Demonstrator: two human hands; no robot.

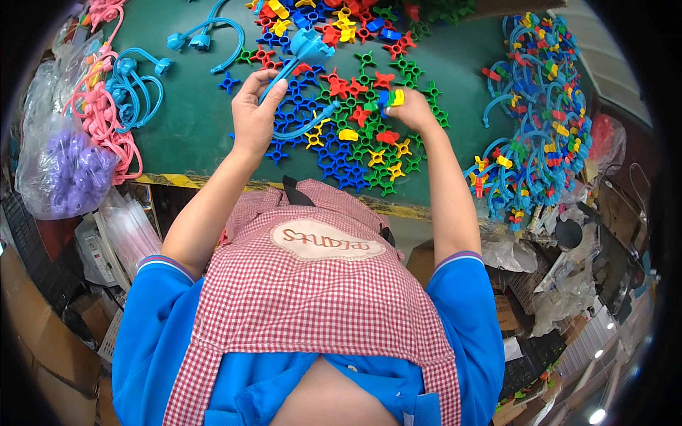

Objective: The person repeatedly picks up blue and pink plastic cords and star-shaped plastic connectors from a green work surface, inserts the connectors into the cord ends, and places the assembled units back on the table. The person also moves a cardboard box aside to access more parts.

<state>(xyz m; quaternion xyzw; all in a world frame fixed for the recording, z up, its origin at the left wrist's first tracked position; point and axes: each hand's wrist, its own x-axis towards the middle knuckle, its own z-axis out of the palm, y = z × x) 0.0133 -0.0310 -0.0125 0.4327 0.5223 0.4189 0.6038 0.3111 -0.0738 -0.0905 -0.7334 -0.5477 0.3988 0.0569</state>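
My left hand is closed around the stem of a light-blue plastic piece, whose flower-shaped cup points up and away. From it a blue cord curves down to the right and ends in a small knob. My right hand pinches a small stack of yellow, green and blue plastic pieces at the fingertips, to the right of that cord. Below both hands, star-shaped plastic pieces in blue, green, red and yellow lie loosely spread. How the stacked pieces join is too small to tell.
The green table has a yellow-and-black striped near edge. Blue corded pieces lie at its left, beside pink corded pieces and a clear bag of purple pieces. A heap of blue corded pieces with coloured stars covers the right side.
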